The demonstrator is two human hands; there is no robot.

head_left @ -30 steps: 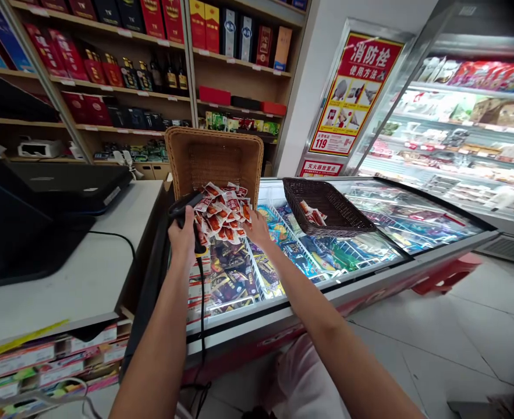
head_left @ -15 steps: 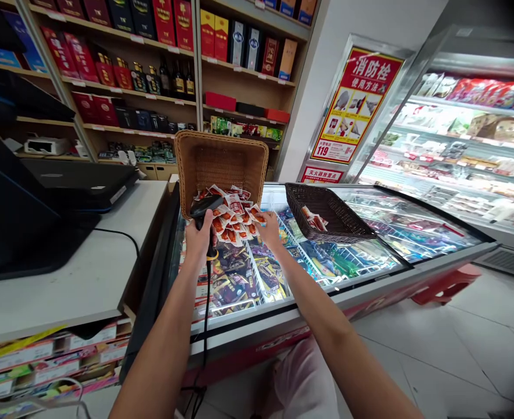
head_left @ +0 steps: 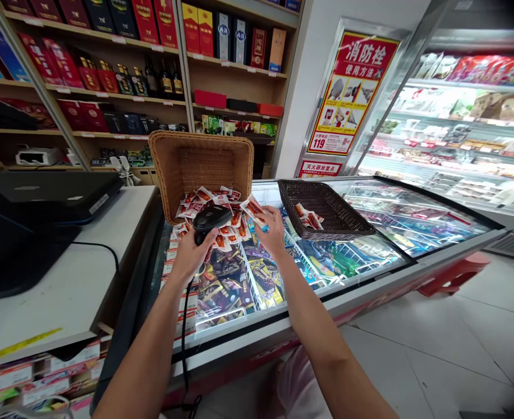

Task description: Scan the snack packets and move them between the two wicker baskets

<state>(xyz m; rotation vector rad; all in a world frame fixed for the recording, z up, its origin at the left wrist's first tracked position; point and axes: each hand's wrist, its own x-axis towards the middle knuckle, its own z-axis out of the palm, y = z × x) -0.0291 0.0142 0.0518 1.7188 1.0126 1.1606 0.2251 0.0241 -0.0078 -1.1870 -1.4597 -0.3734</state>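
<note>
My left hand (head_left: 194,252) is closed round the handle of a black barcode scanner (head_left: 212,217), its cable hanging down over the freezer edge. Between the fingers of my right hand (head_left: 272,233) is a small sausage packet (head_left: 253,209), clear and white with a reddish-brown piece inside. The scanner's head is turned toward that packet, a short gap between them. Behind both hands a tan wicker basket (head_left: 158,174) lies tipped toward me, and many similar packets (head_left: 228,235) spill from it onto the freezer glass. To the right, a dark brown basket (head_left: 344,215) holds several such packets (head_left: 309,217).
A glass-topped chest freezer (head_left: 283,311) runs beneath the baskets, with bagged goods inside. At left stands a white counter (head_left: 77,279) with black equipment. Shelves of boxes and bottles (head_left: 121,87) line the back, and a lit refrigerated display (head_left: 466,134) is at right. A red stool (head_left: 453,274) sits on the floor.
My right hand has lifted a packet off the pile and tilted it up. My left hand has raised and turned the scanner toward it. The view has shifted slightly.
</note>
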